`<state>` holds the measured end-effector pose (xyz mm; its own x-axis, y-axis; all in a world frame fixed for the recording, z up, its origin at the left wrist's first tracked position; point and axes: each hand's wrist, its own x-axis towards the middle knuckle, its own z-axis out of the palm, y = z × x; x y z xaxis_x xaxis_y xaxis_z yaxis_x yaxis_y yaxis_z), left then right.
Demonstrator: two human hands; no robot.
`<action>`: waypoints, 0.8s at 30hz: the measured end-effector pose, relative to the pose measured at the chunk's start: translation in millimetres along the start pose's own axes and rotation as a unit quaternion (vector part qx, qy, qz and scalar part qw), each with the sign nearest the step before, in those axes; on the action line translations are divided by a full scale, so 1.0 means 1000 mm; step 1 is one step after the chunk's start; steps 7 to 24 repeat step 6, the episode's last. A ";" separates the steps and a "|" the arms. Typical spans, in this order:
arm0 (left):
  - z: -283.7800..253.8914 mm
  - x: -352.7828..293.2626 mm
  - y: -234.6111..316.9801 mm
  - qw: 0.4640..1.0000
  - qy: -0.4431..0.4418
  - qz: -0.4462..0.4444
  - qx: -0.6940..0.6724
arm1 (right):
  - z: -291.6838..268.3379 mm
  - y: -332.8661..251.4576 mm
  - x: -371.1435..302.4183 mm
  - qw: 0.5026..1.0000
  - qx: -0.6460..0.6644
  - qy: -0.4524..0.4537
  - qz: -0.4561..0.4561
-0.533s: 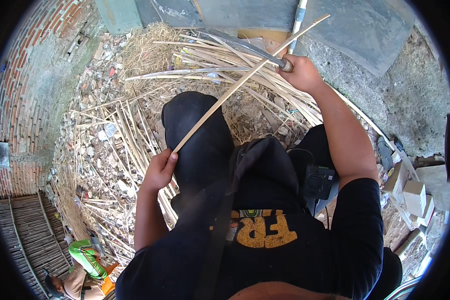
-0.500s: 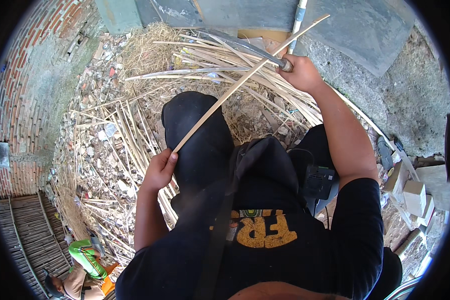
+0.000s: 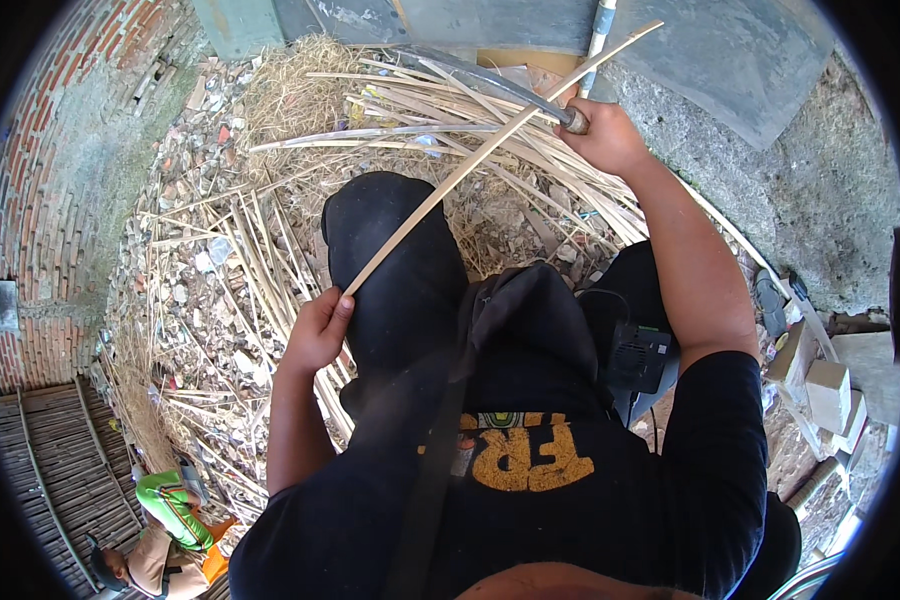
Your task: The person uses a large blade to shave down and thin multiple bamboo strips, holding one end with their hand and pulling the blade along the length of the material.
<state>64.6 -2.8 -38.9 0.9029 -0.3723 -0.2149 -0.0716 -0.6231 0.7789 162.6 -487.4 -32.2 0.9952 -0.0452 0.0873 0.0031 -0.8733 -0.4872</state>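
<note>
My left hand (image 3: 320, 328) pinches the near end of a long, pale bamboo strip (image 3: 432, 203) between thumb and fingers, beside my left knee. The strip slants up and to the right over that knee, its far end rising past my right hand (image 3: 604, 136). That hand is closed round the wooden handle of a long, slightly curved machete (image 3: 515, 92). The dark blade points to the far left and crosses the strip close to the handle. Whether its edge bites into the strip, I cannot tell.
More bamboo strips (image 3: 390, 132) lie on rubble ahead and to the left, near dry straw (image 3: 295, 100). A brick wall (image 3: 50, 170) stands left, grey sheets (image 3: 725, 75) and a pipe (image 3: 598, 40) ahead. Blocks (image 3: 828, 390) lie right. Another person (image 3: 175, 515) sits lower left.
Both hands, the strip and the machete sit slightly higher in the picture, as do my knees. Where blade and strip cross has shifted a little toward the strip's far end.
</note>
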 end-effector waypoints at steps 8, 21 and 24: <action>-0.002 0.000 -0.005 0.999 0.000 0.004 0.037 | 0.002 0.003 0.001 1.000 0.005 0.002 -0.001; -0.002 0.000 -0.005 0.999 0.000 0.004 0.037 | 0.002 0.003 0.001 1.000 0.005 0.002 -0.001; -0.002 0.000 -0.005 0.999 0.000 0.004 0.037 | 0.002 0.003 0.001 1.000 0.005 0.002 -0.001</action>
